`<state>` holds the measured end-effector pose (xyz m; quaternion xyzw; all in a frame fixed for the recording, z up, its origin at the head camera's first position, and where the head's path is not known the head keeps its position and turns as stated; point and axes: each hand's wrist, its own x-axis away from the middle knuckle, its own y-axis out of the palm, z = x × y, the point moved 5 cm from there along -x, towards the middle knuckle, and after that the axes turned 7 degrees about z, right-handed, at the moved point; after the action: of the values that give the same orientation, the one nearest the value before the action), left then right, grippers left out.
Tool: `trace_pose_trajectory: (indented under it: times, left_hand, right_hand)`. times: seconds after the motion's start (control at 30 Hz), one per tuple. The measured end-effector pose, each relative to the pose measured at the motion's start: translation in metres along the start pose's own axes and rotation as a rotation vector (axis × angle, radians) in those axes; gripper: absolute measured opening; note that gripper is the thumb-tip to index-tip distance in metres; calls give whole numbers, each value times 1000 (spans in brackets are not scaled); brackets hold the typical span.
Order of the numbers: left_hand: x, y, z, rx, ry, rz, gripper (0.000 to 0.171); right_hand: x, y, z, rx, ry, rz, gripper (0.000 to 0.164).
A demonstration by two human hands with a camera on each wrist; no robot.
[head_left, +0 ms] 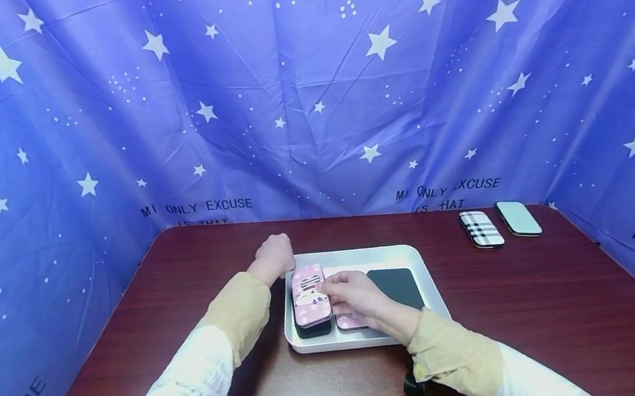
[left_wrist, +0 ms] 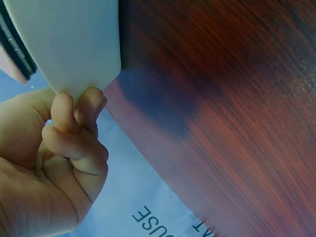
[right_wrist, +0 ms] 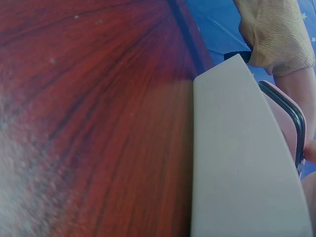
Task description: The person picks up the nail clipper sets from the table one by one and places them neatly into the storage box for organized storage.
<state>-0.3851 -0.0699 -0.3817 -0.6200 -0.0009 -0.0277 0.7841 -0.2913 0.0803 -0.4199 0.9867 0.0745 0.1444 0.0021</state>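
Note:
A white tray [head_left: 435, 296] lies on the table, and my left hand [head_left: 275, 255] grips its far left corner. The left wrist view shows that hand's fingertips [left_wrist: 64, 111] curled against the tray wall [left_wrist: 74, 44]. Over the tray's left side, my right hand [head_left: 357, 296] pinches the right edge of a pink patterned tin case [head_left: 313, 312]. Under or just below this case is a black item [head_left: 313, 331], mostly hidden. A second pink case [head_left: 348, 321] lies in the tray, partly covered by my right hand. To its right sits a dark flat case [head_left: 398, 284].
At the table's back right lie a plaid case [head_left: 482, 230] and a pale green case [head_left: 519, 218]. A starry blue curtain [head_left: 292, 94] surrounds the brown table [head_left: 523, 298]. Something black [head_left: 413, 386] hangs by the right sleeve.

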Motion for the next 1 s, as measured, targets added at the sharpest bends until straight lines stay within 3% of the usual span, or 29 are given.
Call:
trace_pose_trajectory:
  times: [0.57,1.0]
  left_hand:
    - [0,1,0,4,-6,-1,26]
    - [3,-2,0,18,-7,1,22]
  right_hand:
    - [-3,3,4,135,-66,87,31]
    - [-4,4,5,219,-110,104,31]
